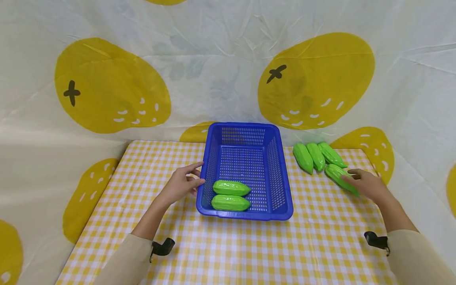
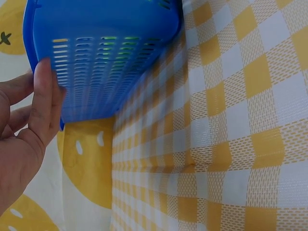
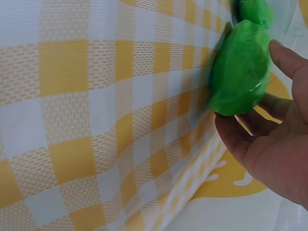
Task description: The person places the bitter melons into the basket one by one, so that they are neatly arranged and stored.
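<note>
A blue plastic basket [image 1: 245,215] with slotted walls stands mid-table, and two green ribbed bitter melons [image 1: 231,188] lie side by side in its near left part. My left hand [image 1: 183,181] touches the basket's left outer wall with loosely extended fingers. In the left wrist view, fingertips [image 2: 43,72] rest by the rim. On the right, my right hand [image 1: 367,184] has its thumb and fingers around another bitter melon [image 1: 336,174]. The right wrist view shows this bitter melon [image 3: 243,72] between thumb and fingers; its contact with the thumb is hard to tell.
Three more bitter melons [image 1: 315,156] lie together at the back right of the table. The table [image 1: 228,253] wears a yellow-and-white checked cloth. Behind it hangs a pale curtain [image 1: 221,71] with large yellow fruit prints, close to the basket's far side.
</note>
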Demonstrator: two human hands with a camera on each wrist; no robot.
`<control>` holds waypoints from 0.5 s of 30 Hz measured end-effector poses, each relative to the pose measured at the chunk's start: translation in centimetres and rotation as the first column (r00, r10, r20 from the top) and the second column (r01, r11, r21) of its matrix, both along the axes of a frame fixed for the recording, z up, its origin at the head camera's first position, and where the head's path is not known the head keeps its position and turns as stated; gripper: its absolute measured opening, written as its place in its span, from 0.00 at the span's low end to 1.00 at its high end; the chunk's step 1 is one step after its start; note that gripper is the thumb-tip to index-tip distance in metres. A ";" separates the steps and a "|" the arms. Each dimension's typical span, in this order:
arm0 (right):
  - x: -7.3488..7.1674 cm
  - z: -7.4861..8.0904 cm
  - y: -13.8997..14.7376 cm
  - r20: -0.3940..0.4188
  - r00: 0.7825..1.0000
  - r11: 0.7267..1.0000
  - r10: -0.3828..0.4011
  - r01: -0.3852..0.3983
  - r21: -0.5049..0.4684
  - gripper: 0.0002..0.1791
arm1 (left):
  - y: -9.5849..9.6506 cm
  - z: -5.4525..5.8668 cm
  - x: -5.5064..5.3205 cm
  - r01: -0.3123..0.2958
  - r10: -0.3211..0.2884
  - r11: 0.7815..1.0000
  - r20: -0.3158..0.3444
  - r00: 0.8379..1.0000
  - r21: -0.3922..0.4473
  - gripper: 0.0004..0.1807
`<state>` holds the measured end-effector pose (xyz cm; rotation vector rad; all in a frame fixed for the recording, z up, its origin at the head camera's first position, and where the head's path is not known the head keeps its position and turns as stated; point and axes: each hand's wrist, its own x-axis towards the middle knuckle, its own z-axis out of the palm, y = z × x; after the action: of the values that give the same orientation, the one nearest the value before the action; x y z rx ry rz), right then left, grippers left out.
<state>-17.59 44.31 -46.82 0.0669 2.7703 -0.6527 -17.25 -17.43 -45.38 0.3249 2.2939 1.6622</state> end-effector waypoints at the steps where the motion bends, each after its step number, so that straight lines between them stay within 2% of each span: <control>1: 0.0 -0.1 0.0 0.004 1.000 1.000 0.002 -0.002 0.002 0.48 | 0.0 0.0 0.0 0.001 -0.001 1.000 0.000 1.000 0.000 0.35; 9: 0.0 -0.7 -0.1 0.012 0.999 0.999 0.037 -0.037 0.005 0.46 | 0.2 0.0 0.1 0.003 -0.004 1.000 0.009 1.000 0.017 0.35; 15: 0.2 -0.7 -0.1 -0.002 1.000 0.999 0.028 -0.028 -0.021 0.46 | 0.3 0.1 0.1 -0.001 0.000 1.000 0.005 1.000 0.021 0.35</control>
<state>-17.35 44.25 -47.47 0.0232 2.7605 -0.6748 -17.19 -17.17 -45.29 0.3242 2.2742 1.6866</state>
